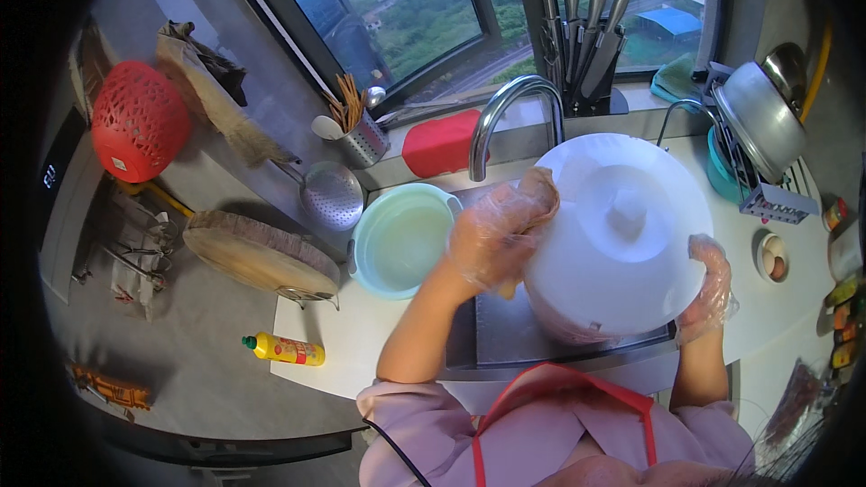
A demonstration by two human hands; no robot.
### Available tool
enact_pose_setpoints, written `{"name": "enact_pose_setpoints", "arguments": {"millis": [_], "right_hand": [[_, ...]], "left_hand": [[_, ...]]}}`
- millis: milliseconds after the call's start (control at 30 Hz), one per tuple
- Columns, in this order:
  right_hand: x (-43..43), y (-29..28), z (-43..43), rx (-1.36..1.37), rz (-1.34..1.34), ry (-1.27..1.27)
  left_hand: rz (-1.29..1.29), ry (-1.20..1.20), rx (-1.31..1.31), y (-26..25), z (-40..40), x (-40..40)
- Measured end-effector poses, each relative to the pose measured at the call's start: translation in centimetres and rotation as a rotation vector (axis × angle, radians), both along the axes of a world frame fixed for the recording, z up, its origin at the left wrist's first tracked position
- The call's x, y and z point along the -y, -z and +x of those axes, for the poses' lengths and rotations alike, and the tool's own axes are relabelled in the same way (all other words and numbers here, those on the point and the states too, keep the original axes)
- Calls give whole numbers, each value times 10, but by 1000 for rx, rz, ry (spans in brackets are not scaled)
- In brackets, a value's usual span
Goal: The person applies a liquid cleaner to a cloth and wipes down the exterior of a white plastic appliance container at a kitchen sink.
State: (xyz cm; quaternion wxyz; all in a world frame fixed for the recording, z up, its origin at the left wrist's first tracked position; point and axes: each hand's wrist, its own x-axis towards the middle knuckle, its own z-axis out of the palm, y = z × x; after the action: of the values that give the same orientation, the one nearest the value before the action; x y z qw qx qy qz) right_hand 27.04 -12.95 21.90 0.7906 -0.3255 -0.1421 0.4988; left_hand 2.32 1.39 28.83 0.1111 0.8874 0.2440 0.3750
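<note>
My left hand (497, 237), in a clear plastic glove, is closed on a brown cloth (539, 199) at the left edge of a large round white lid or basin (588, 277). Its pale middle bears a raised knob-like part. My right hand (707, 291), gloved too, grips the white piece by its right rim. The piece is over the steel sink (504, 335), and something pinkish shows beneath its lower edge; I cannot tell what. A curved chrome faucet (517, 91) stands just behind. Left of my left hand is a light green basin (402, 243) holding cloudy liquid.
A yellow detergent bottle (291, 350) lies at the counter's left corner. A round wooden chopping board (260, 253) leans in a wire stand. A knife block (595, 98) stands by the window. On the right are a dish rack (778, 199) with a metal pot (764, 122) and a bowl of eggs (772, 257).
</note>
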Motion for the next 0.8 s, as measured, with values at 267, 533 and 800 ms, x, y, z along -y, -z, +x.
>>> {"name": "enact_pose_setpoints", "arguments": {"millis": [267, 533, 800], "right_hand": [[-3, -4, -6, 216, 35, 91], [-1, -25, -15, 30, -90, 36], [-4, -19, -11, 100, -71, 32]], "left_hand": [[133, 87, -72, 3, -21, 5], [163, -5, -171, 1, -21, -34], [-125, -70, -73, -7, -18, -36]]}}
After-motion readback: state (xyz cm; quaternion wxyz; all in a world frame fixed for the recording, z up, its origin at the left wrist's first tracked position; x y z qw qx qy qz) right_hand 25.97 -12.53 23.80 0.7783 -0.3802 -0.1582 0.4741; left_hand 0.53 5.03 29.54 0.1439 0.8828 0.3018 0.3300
